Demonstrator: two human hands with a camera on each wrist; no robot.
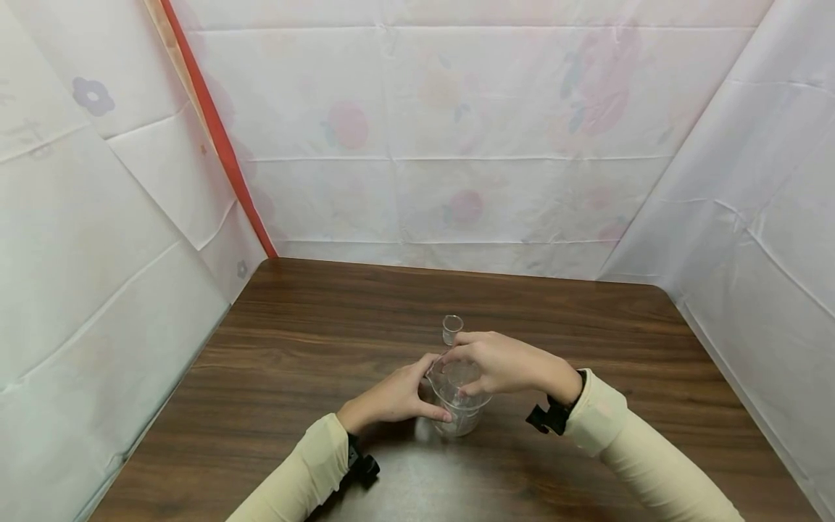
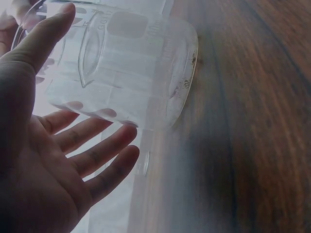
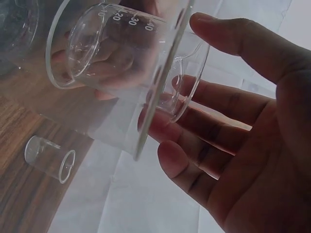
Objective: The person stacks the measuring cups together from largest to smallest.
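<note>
A large clear glass beaker [image 1: 462, 422] stands on the wooden table. My left hand [image 1: 399, 395] holds it from the left, thumb on the near side and fingers round the far side. Over its mouth, my right hand [image 1: 505, 362] grips a smaller graduated beaker [image 3: 127, 30] near the rim, between thumb and fingers. Most of that smaller beaker sits down inside the large one, its rim standing above the large rim. In the left wrist view the large beaker's base is at the tabletop.
Just behind the large beaker, a tiny glass beaker [image 1: 451, 330] stands upright on the table [image 1: 313, 319]. White patterned sheets [image 1: 417, 130] hang along the back and both sides. A red strip [image 1: 218, 134] runs down the back left corner.
</note>
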